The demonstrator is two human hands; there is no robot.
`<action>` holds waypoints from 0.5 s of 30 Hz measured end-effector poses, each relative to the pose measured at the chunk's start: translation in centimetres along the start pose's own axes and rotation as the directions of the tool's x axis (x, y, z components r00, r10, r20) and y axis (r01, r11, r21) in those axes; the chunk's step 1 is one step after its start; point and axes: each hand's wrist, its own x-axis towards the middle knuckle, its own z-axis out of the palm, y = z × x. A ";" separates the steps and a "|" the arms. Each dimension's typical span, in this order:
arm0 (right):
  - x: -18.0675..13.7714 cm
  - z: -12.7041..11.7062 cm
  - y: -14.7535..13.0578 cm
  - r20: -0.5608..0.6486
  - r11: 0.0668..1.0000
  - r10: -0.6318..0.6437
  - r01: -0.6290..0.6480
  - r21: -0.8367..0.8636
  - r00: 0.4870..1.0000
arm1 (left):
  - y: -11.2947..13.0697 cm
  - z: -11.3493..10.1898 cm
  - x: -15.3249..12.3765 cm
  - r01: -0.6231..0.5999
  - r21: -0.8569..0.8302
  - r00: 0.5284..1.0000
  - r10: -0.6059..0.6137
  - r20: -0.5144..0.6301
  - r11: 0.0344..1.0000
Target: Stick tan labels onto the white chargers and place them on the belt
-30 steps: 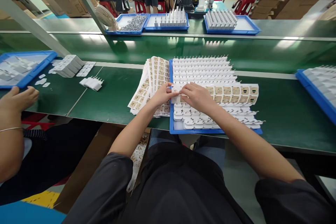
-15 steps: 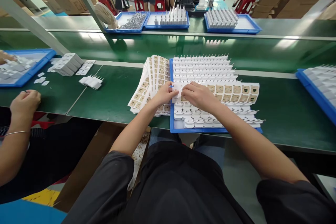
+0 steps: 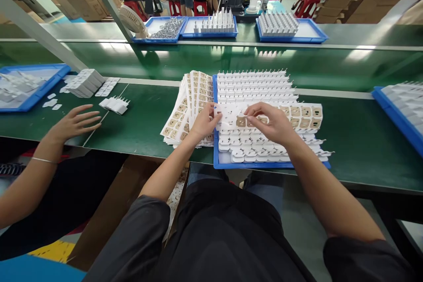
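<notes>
Two hands, I see, pinch the glossy white sticker strip [image 3: 297, 116] across the blue plastic tray [image 3: 215, 154]: left hand [image 3: 203, 122] fingers at its end, right hand [image 3: 273, 125] fingers beside a tan square label [image 3: 241, 121]; open green worktop [image 3: 357, 141] rightward.

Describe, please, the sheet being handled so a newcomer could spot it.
On the near green bench sits a blue tray of white plugs. The label strip lies across it, held by left hand and right hand; unlike the fanned sheets beside the tray, it rests on plugs.

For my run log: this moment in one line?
left hand: holds sticker sheet | right hand: pinches it | below: blue tray, white plugs
</notes>
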 end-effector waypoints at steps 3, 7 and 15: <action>-2.2 0.0 -1.2 -0.127 0.993 0.095 -0.085 0.082 0.987 | 0.9 -0.4 -2.8 -0.223 0.305 0.941 0.286 -0.182 0.926; -5.7 0.9 -3.0 -0.193 0.977 0.157 -0.123 0.175 0.968 | 0.5 -0.2 -6.5 -0.431 0.481 0.886 0.459 0.065 0.763; -9.8 3.4 -5.2 -0.198 0.973 0.141 -0.099 0.211 0.970 | -1.4 0.8 -8.9 -0.410 0.425 0.910 0.396 0.125 0.807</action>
